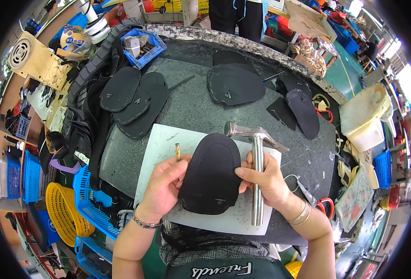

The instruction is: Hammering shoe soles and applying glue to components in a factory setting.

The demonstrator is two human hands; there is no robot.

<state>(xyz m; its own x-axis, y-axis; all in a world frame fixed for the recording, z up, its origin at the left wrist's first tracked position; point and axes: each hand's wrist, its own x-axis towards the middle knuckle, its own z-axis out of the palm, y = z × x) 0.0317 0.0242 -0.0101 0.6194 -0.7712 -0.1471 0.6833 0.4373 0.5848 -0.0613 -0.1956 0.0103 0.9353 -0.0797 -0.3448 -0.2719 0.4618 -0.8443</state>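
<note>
In the middle, a black stitched shoe-upper piece [210, 174], rounded at the top, is held above a white board [156, 144]. My left hand [164, 186] is closed at its left edge. A short brass-coloured metal rod [177, 149], perhaps a punch, sticks up from the same hand; its lower part is hidden. My right hand [267, 179] pinches the piece's right edge between thumb and fingers. It also keeps a metal hammer [257, 197] in its grip, head up and handle pointing down toward me.
More black pieces lie at the table's left [142, 104], the back [235, 86] and the right [303, 111]. A blue basket [156, 51] stands at the back left. Red-handled scissors [325, 207] lie to the right. A yellow basket [66, 214] is at lower left. A person [238, 18] stands beyond the table.
</note>
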